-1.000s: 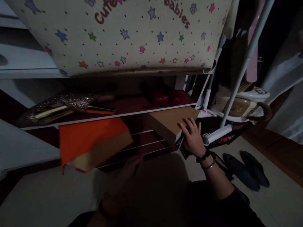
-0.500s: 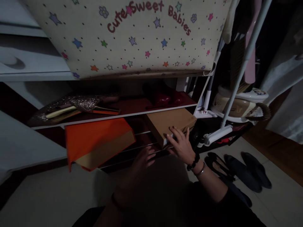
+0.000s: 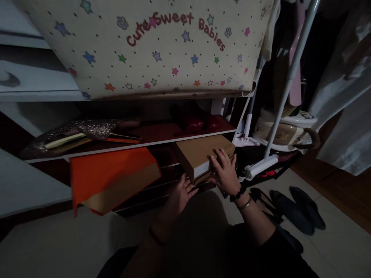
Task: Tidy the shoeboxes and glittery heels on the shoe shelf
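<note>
A brown cardboard box (image 3: 199, 150) with a white label on its near end sticks out of the lower shelf. My right hand (image 3: 226, 173) grips its front right part, fingers over the top edge and thumb low on the front face. Just below the box's near left corner is my left hand (image 3: 181, 195), palm turned up, fingers apart and holding nothing; whether a fingertip touches the box I cannot tell. Left of the box, an orange box (image 3: 113, 166) with a brown side juts from the same shelf.
Above, the upper shelf (image 3: 156, 131) holds glittery shoes (image 3: 92, 129) and dark red shoes (image 3: 194, 124). A printed cloth (image 3: 174, 50) hangs over the cabinet. At right stand a white-handled floor tool (image 3: 262, 166) and a lidded pot (image 3: 281, 129). Dark shoes (image 3: 291, 212) lie on the tiled floor.
The cardboard box has turned and come slightly outward, so its white label shows more. My left hand has risen toward the box's near corner. The right hand stays on the box.
</note>
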The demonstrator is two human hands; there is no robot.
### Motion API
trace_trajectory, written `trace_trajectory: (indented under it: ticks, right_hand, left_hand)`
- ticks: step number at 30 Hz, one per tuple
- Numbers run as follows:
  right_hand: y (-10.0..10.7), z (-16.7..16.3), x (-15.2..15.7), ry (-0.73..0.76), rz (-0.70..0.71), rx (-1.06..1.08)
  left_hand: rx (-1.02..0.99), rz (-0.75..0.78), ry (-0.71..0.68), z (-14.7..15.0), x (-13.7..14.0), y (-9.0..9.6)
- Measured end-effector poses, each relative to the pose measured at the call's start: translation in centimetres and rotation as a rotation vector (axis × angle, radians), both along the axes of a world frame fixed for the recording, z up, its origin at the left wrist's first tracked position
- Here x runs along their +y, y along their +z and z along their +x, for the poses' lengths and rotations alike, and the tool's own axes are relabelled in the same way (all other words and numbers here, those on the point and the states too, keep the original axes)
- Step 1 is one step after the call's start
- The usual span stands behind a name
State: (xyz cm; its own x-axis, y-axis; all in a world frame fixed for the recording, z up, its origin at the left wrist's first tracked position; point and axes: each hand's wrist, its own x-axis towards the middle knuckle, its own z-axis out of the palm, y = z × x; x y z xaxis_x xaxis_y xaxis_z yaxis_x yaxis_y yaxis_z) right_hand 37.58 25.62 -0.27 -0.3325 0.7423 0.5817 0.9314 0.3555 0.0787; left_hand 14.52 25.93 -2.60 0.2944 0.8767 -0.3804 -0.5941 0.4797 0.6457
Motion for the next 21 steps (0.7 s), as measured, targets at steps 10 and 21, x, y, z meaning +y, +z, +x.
trace_trajectory:
  ticks: [10, 21]
  right_hand:
    - [-1.1, -1.5, 0.3, 0.028, 0.044, 0.008]
    - [-1.4, -2.3, -4.2, 0.168, 0.158, -0.014]
  left_hand:
    - [-0.072, 0.025, 0.043, -1.9, -0.4, -0.2]
    - [-0.068, -0.044, -0.033, -4.0, -1.7, -0.6]
